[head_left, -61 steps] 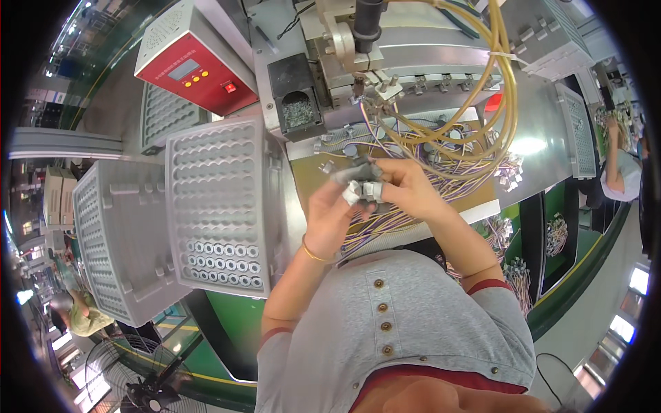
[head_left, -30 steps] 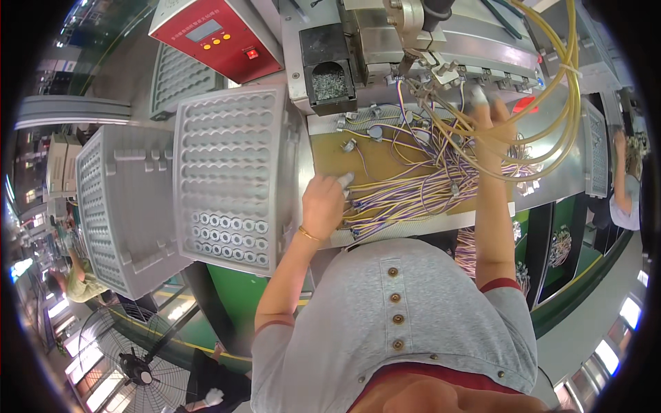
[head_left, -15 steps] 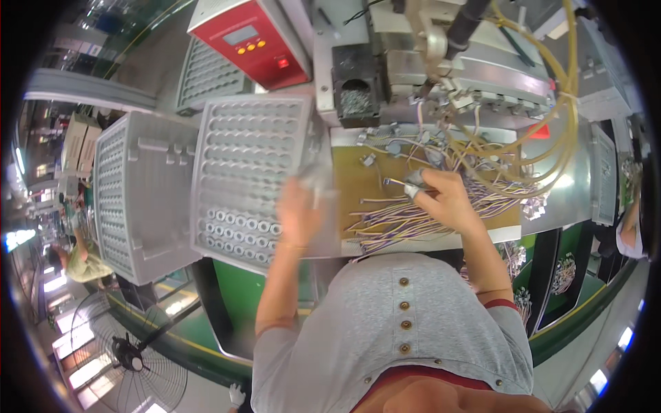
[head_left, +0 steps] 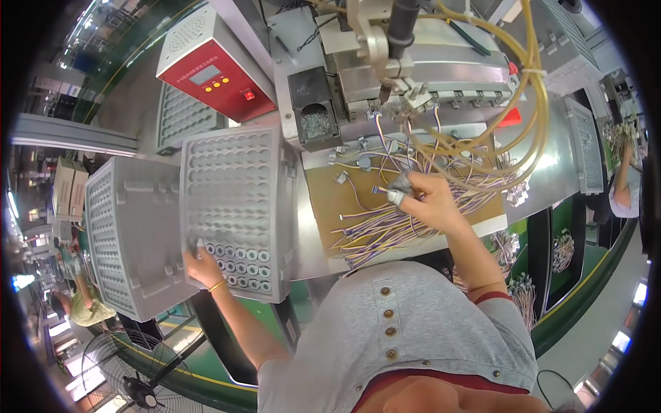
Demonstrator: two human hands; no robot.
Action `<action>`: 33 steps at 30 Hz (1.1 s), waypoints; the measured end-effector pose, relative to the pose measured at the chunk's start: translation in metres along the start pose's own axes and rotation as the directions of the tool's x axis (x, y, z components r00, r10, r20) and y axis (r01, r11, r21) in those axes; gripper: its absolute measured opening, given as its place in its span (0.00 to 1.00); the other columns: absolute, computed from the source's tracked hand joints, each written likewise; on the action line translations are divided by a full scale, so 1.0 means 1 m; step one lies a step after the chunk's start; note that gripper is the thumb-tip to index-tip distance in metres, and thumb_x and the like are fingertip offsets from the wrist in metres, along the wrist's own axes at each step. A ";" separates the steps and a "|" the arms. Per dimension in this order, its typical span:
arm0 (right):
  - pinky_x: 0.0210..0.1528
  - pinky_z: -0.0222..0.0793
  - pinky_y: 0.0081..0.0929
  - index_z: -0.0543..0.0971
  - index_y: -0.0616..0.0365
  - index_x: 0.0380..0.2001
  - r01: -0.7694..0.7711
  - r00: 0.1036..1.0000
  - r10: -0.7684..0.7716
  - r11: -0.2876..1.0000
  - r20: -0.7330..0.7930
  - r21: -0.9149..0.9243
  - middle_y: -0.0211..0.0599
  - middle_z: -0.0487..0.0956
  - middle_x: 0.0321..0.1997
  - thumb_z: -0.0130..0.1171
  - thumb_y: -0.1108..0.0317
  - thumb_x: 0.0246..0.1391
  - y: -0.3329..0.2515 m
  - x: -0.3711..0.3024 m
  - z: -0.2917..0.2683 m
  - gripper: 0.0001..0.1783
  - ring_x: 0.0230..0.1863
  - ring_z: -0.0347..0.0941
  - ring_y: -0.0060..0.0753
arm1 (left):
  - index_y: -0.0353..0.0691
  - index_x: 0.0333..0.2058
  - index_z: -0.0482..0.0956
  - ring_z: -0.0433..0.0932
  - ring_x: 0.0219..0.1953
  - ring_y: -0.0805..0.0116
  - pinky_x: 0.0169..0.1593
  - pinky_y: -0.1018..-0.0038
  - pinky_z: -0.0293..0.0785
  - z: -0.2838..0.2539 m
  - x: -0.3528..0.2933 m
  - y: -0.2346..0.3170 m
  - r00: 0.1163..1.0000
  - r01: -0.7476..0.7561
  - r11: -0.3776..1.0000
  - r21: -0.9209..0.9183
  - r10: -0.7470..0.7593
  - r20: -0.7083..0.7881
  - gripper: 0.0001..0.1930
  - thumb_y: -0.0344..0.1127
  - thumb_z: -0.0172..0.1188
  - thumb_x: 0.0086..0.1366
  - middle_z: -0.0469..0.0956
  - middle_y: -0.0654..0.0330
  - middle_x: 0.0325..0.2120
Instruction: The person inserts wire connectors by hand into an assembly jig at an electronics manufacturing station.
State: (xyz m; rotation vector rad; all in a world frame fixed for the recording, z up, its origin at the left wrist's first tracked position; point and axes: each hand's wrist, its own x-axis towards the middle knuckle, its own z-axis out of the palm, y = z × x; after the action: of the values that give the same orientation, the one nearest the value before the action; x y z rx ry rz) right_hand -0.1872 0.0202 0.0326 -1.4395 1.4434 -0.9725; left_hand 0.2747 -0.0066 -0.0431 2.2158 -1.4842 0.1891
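Note:
My left hand [head_left: 204,267] is at the left side of a grey plastic tray [head_left: 281,206], fingertips down by the end of a row of small round metal-rimmed parts [head_left: 237,255]. Its fingers are drawn together; what lies between them is too small to make out. My right hand [head_left: 430,201], with grey covers on its fingertips, pinches a wire lead above the brown work mat. A small blue-and-white connector [head_left: 377,189] on that lead sticks out to the left of the fingertips. Many purple, yellow and white wire leads [head_left: 385,227] lie under and around this hand.
Beyond the mat stands a metal fixture [head_left: 427,65] with a nozzle [head_left: 387,89] and looping yellow hoses [head_left: 540,124]. A black bin [head_left: 317,96] of small metal bits sits to its left. A red control box [head_left: 220,76] stands behind the tray; another grey tray [head_left: 141,234] leans at left.
My left hand has moved left across the tray, from its right edge to its left side. My right hand keeps its pinch on the lead. The whole view has shifted slightly.

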 end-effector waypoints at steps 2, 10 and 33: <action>0.18 0.58 0.14 0.74 0.64 0.24 -0.001 1.000 0.001 1.000 0.007 0.015 0.28 0.70 0.15 0.58 0.73 0.40 0.002 0.000 0.004 0.06 0.17 0.61 0.11 | 0.33 0.47 0.67 0.75 0.37 0.65 0.34 0.74 0.75 -0.017 -0.009 0.069 0.976 0.191 0.781 -0.594 -0.089 0.197 0.17 0.26 0.48 0.58 0.73 0.56 0.38; 0.18 0.58 0.13 0.73 0.64 0.23 0.046 0.998 -0.050 0.993 0.033 0.110 0.26 0.69 0.15 0.56 0.74 0.40 -0.004 0.002 0.015 0.05 0.17 0.60 0.11 | 0.33 0.47 0.67 0.73 0.30 0.73 0.28 0.82 0.71 -0.013 -0.100 0.244 0.590 0.654 0.077 -0.753 0.572 0.570 0.19 0.22 0.54 0.54 0.73 0.57 0.37; 0.15 0.52 0.17 0.69 0.63 0.15 0.132 0.991 -0.130 0.984 -0.024 0.115 0.28 0.63 0.10 0.53 0.75 0.33 -0.021 -0.008 0.001 0.04 0.14 0.57 0.12 | 0.32 0.40 0.72 0.73 0.35 0.71 0.37 0.78 0.71 -0.015 -0.110 0.281 0.589 0.577 0.055 -0.815 0.663 0.462 0.13 0.20 0.52 0.54 0.73 0.55 0.39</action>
State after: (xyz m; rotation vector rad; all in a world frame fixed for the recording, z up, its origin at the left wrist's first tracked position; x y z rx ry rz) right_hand -0.1792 0.0272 0.0525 -1.4574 1.2942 -1.1347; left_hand -0.0222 0.0055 0.0146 0.7710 -1.2161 -1.7073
